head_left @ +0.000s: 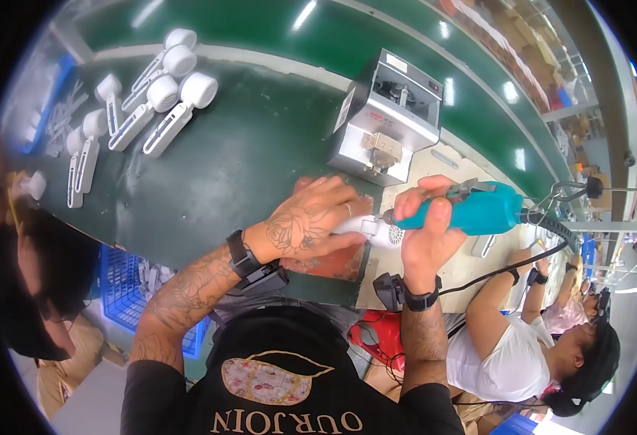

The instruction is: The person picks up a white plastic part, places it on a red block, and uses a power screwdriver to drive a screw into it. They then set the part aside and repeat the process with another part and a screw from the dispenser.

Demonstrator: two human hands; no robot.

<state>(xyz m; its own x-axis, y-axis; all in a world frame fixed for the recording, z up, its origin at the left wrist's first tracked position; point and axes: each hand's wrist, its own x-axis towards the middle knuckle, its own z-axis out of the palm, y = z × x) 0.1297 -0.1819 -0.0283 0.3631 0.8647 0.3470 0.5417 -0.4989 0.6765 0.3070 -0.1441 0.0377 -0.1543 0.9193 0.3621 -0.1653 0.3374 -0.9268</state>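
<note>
My left hand [311,217] is closed around a white plastic part with a round slotted grille [387,234], keeping it low over a reddish-brown mat [326,265]. In my right hand [429,228] is a teal electric screwdriver [482,209], lying nearly level with its tip pointing left at the white part. Whether the tip touches a screw is too small to tell. Both wrists wear black straps with dark boxes.
Several white long-handled, round-headed units [160,93] lie at the back left. A grey-black machine [387,119] stands behind my hands. A black cable [507,270] curves from the screwdriver. A blue crate [126,283] sits below the bench; a co-worker [511,355] is at right.
</note>
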